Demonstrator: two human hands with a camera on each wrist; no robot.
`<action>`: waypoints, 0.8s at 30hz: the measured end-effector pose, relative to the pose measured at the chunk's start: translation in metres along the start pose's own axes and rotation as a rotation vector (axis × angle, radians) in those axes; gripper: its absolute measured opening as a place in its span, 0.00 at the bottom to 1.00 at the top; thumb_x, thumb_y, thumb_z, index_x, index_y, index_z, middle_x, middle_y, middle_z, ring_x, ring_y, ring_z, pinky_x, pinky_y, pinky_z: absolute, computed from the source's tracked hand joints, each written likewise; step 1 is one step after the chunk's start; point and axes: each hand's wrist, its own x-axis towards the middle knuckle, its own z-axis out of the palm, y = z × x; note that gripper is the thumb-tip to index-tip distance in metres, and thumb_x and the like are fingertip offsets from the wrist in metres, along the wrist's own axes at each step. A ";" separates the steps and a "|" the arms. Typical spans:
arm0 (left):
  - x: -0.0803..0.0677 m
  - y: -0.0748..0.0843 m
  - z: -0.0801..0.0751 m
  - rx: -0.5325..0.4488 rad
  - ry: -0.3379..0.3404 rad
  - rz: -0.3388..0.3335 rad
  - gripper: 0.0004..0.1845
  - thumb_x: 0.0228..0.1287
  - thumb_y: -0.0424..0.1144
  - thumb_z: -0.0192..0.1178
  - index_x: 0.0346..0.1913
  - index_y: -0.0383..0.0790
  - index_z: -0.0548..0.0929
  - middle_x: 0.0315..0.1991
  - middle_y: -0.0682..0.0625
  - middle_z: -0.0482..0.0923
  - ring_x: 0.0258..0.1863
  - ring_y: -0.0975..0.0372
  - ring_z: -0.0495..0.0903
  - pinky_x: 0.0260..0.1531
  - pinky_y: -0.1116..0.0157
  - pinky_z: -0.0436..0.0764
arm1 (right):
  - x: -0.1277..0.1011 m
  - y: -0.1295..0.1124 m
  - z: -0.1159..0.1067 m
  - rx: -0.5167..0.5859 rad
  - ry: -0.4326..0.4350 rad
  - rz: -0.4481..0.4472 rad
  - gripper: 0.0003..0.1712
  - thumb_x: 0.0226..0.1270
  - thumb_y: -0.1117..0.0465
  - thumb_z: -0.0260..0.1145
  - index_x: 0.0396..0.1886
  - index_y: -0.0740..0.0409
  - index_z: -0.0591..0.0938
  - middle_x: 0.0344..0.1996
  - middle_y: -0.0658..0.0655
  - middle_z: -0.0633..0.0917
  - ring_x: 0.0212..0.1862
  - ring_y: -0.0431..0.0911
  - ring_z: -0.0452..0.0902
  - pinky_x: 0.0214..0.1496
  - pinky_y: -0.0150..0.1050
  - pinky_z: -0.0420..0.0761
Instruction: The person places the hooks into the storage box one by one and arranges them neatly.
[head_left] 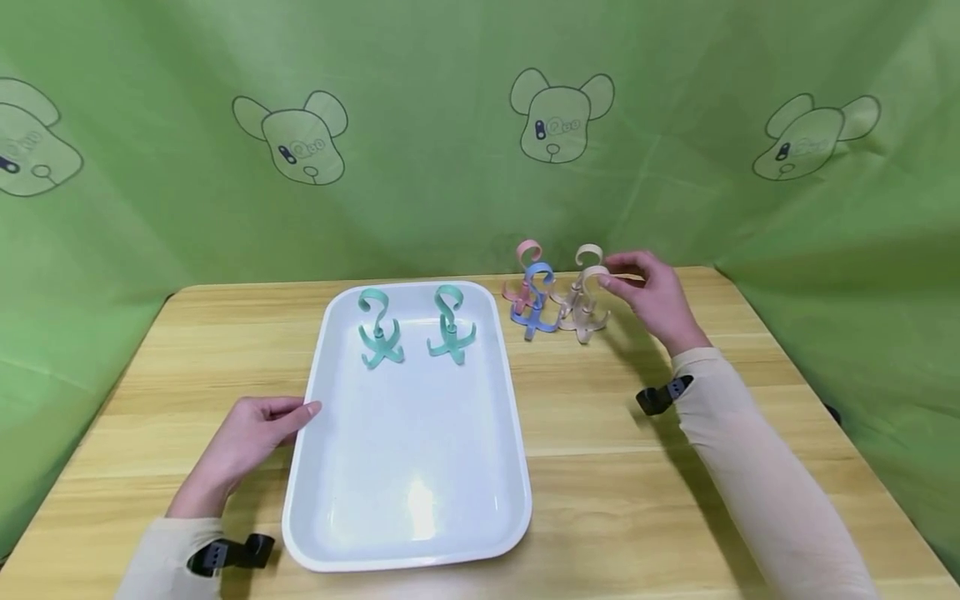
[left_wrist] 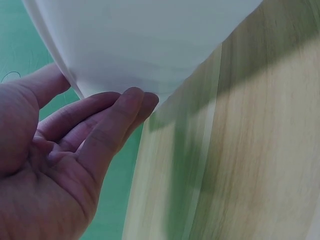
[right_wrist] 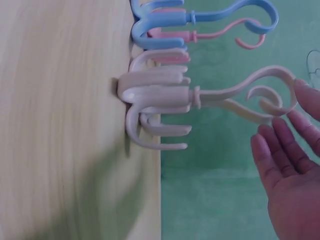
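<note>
**Right fingers at the beige hook's crook, left hand steadying the tray**

From my seat, starting at the left: my left hand [head_left: 251, 433] lies at about 9 o'clock of the white tray [head_left: 408, 533], fingers nearly straight, their tips touching the rim and gripping nothing. Inside the tray, toward 12 o'clock, two teal swivel hooks [head_left: 378, 333] stand upright on their prongs, a little apart from each other.

Right of the tray, at roughly 1 o'clock on the wooden table [head_left: 600, 417], a cluster stands close together: a pink hook [head_left: 527, 254] behind, a blue hook [head_left: 535, 304] in front, then two beige ones. My right hand [head_left: 654, 296] reaches the nearer beige hook [right_wrist: 170, 95]; the fingertips [right_wrist: 305, 97] touch the curled top, not visibly closed round it (the wrist view shows straight, spread fingers).

I judge this hook light, stiff moulded plastic, smooth and somewhat slippery, and prone to tip on its prongs. The curved crook or the neck just below it looks the best place to pinch.
</note>
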 end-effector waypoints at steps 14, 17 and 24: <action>0.000 0.000 0.000 0.044 -0.014 -0.006 0.33 0.66 0.57 0.62 0.57 0.28 0.80 0.49 0.40 0.83 0.48 0.54 0.83 0.47 0.59 0.82 | 0.004 0.004 0.007 0.043 -0.012 0.010 0.20 0.67 0.66 0.68 0.56 0.68 0.77 0.49 0.62 0.81 0.49 0.43 0.77 0.53 0.30 0.77; 0.001 0.001 -0.001 0.052 -0.016 0.000 0.34 0.66 0.57 0.62 0.57 0.28 0.80 0.49 0.39 0.83 0.47 0.54 0.83 0.46 0.59 0.83 | 0.003 0.002 0.006 -0.005 -0.003 0.020 0.18 0.68 0.64 0.68 0.54 0.67 0.79 0.48 0.63 0.82 0.47 0.42 0.78 0.50 0.28 0.78; 0.001 0.002 -0.001 0.040 -0.026 -0.001 0.33 0.66 0.56 0.62 0.57 0.26 0.80 0.48 0.39 0.84 0.45 0.55 0.84 0.44 0.61 0.83 | 0.001 -0.001 0.005 -0.033 -0.012 0.033 0.17 0.67 0.63 0.69 0.53 0.66 0.80 0.47 0.63 0.82 0.46 0.42 0.78 0.48 0.28 0.78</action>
